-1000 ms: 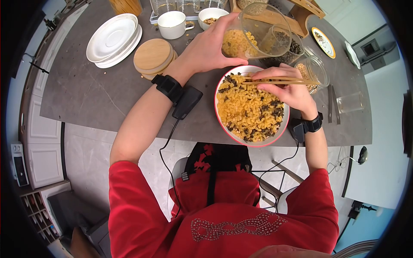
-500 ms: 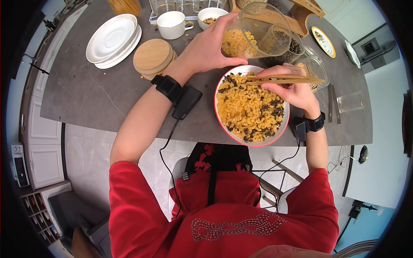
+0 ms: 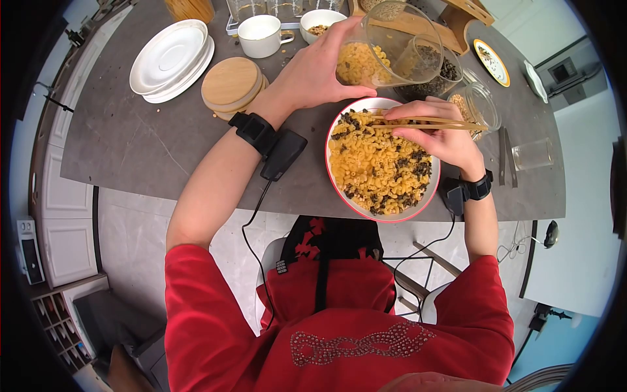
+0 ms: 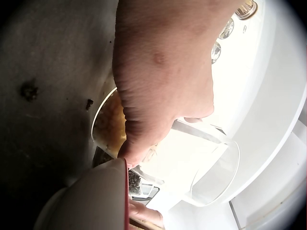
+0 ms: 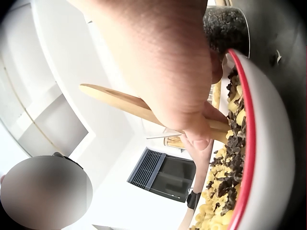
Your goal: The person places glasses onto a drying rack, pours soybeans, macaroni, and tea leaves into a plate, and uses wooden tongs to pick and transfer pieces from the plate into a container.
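Observation:
My left hand (image 3: pixel 313 75) grips a tilted clear glass jar (image 3: pixel 358 64) with yellow macaroni in its lower end, just beyond the bowl. In the left wrist view, the thumb (image 4: pixel 134 151) lies close by the bowl's red rim. A white bowl (image 3: pixel 427 197) with a red edge is filled with macaroni (image 3: pixel 372 166) mixed with dark dried bits (image 3: pixel 418 160). Over its far right side, my right hand (image 3: pixel 444 137) pinches wooden tongs (image 5: pixel 112 98). Their tips reach down to the food, partly hidden by fingers in the right wrist view.
Behind the right hand stand a jar of dark bits (image 3: pixel 449 70) and an open glass jar (image 3: pixel 483 108) on its side. Stacked white plates (image 3: pixel 171 59), wooden lids (image 3: pixel 230 85), a white cup (image 3: pixel 259 38) and a small bowl (image 3: pixel 320 21) stand left and behind. A glass (image 3: pixel 532 155) lies at right.
The right hand with the tongs has shifted slightly right, then back left over the bowl. The left hand and its jar have stayed in place.

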{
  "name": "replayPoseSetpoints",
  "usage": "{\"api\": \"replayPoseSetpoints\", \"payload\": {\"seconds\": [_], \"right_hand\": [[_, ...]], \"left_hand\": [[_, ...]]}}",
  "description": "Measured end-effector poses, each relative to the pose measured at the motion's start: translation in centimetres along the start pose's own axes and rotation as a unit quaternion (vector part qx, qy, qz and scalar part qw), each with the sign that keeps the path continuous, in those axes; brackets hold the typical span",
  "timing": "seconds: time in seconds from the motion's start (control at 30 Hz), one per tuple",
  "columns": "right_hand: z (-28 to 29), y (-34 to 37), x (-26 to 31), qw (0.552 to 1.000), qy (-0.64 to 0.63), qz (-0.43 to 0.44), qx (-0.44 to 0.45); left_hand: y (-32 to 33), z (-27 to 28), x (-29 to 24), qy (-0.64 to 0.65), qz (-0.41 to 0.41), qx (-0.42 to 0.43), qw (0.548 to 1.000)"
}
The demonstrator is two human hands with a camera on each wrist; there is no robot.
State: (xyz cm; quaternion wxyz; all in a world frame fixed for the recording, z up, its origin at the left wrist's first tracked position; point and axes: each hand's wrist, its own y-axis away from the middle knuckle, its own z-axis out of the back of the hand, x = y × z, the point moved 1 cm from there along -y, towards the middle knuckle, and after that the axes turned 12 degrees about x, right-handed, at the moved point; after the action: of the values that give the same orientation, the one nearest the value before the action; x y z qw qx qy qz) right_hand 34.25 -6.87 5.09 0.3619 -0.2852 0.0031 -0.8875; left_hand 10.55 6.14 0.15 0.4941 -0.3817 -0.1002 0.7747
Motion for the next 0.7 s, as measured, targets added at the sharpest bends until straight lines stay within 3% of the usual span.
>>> {"api": "replayPoseSetpoints", "payload": {"seconds": [0.23,0.53,0.7], "right_hand": [[0.02,0.05,0.13,0.999,-0.009,-0.042,0.025],[-0.24,-0.13,0.28,0.999,-0.044,0.020,0.004],[-0.28,-0.10,0.35,0.997,-0.060,-0.029,0.028]], "left_hand": [[0.03,0.11,-0.06,-0.002,0.000,0.002,1.000],[0.01,0.09,-0.02,-0.002,0.001,0.005,1.000],[0.06,0.15,-0.05,0.003,0.006,0.009,1.000]]}}
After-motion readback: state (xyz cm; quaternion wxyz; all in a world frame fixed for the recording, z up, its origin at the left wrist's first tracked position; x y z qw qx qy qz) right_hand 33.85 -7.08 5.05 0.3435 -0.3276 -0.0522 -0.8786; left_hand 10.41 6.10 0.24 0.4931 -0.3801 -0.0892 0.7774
